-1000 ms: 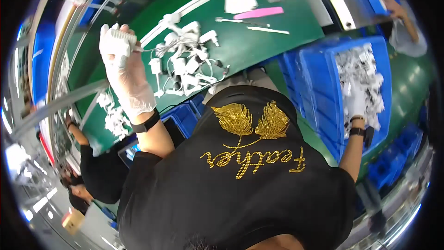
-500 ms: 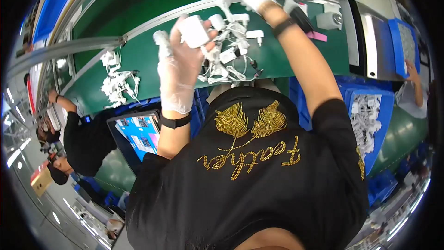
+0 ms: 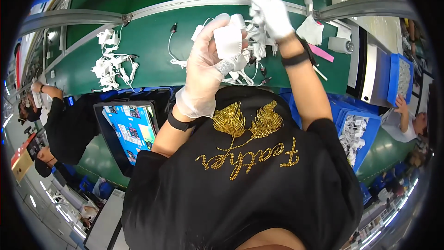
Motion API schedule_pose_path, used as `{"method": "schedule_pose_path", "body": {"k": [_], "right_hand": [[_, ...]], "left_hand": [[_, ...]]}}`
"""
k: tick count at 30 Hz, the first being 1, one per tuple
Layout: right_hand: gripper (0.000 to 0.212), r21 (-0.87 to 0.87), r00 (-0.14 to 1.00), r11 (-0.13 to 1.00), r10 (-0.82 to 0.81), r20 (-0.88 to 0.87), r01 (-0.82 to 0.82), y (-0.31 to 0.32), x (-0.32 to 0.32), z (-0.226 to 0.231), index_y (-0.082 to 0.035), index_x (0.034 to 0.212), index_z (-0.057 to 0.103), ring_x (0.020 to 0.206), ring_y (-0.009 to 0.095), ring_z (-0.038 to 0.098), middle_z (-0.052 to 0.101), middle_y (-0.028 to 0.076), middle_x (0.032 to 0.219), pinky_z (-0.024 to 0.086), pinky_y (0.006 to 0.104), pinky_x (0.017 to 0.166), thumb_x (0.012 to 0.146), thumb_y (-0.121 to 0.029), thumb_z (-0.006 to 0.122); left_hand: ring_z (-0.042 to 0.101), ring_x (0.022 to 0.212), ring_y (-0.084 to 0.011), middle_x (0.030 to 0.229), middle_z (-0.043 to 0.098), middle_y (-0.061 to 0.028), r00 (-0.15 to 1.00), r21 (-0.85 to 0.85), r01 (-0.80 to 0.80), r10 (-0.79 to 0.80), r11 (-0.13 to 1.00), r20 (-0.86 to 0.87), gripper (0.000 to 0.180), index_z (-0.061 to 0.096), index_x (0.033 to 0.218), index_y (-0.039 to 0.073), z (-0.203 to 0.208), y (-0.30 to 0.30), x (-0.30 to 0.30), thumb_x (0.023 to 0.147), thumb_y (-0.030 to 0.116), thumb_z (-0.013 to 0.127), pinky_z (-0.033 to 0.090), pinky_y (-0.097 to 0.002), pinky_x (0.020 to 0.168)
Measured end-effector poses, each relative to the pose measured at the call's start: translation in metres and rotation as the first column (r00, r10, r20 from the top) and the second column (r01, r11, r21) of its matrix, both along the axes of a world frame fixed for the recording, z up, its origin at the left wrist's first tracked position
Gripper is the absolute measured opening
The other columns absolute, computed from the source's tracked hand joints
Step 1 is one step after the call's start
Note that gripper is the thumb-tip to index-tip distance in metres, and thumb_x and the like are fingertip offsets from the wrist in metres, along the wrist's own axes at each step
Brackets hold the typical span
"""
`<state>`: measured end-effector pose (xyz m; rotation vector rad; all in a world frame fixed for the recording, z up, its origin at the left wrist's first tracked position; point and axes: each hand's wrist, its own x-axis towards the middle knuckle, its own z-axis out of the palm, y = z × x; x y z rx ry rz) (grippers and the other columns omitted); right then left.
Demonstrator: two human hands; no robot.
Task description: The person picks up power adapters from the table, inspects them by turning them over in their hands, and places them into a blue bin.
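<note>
My left hand (image 3: 206, 67), in a thin clear glove, is closed around a white power adapter (image 3: 228, 41) above the green bench. A pale, grey-speckled piece (image 3: 230, 65) shows just below the adapter; its kind is unclear. My right hand (image 3: 274, 15), in a white glove, is smeared by motion at the far side of a heap of white adapters and cables (image 3: 259, 41). I cannot make out whether its fingers hold anything. One loose cable (image 3: 171, 46) with a black connector lies left of my left hand.
Another heap of white adapters (image 3: 111, 67) lies on the left. On the right are a white cloth (image 3: 310, 30), a pink strip (image 3: 321, 53) and a clear bottle (image 3: 340, 45). A blue bin (image 3: 370, 132) holds white parts. Metal rails (image 3: 185, 3) cross the bench. Other people work on both sides.
My left hand has moved right with the adapter, now over the heap's near side. My right hand has shifted slightly right and nearer. The white cloth now shows at the right.
</note>
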<state>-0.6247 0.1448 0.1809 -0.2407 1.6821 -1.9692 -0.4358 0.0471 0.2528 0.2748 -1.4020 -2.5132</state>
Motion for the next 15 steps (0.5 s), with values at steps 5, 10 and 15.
{"method": "schedule_pose_path", "body": {"k": [5,10,15], "right_hand": [[0.049,-0.416,0.972,0.908,0.051,0.229,0.050,0.080,0.059,0.075,-0.005,0.143,0.041,0.053,0.006,0.047,0.064,0.009,0.109,0.034,0.0191,0.042,0.097,-0.015,0.056],[0.056,-0.019,0.996,0.996,-0.083,0.031,0.084,0.107,0.098,0.094,-0.003,0.148,0.036,0.059,0.004,0.050,0.062,0.008,0.114,0.038,0.0177,0.048,0.096,-0.008,0.058],[0.065,0.013,0.965,0.971,-0.236,-0.117,0.239,0.106,0.122,0.080,-0.002,0.150,0.032,0.075,0.009,0.060,0.061,0.007,0.114,0.048,0.0208,0.060,0.093,-0.007,0.063]], "left_hand": [[0.065,0.110,-0.0279,0.125,0.063,-0.0157,0.994,-0.067,0.027,-0.034,0.997,-0.108,0.071,0.044,0.142,0.011,-0.008,0.013,-0.010,0.080,0.007,0.080,0.055,-0.0374,0.093],[0.064,0.110,-0.0259,0.125,0.062,-0.0153,0.988,-0.142,0.059,-0.078,0.988,-0.134,0.067,0.044,0.139,0.010,-0.006,0.029,-0.014,0.080,0.003,0.076,0.055,-0.0366,0.093],[0.065,0.107,-0.0240,0.122,0.062,-0.0139,0.997,-0.009,0.058,-0.057,0.998,0.057,0.073,0.040,0.142,0.009,0.006,0.036,-0.014,0.079,-0.001,0.076,0.055,-0.0349,0.092]]}}
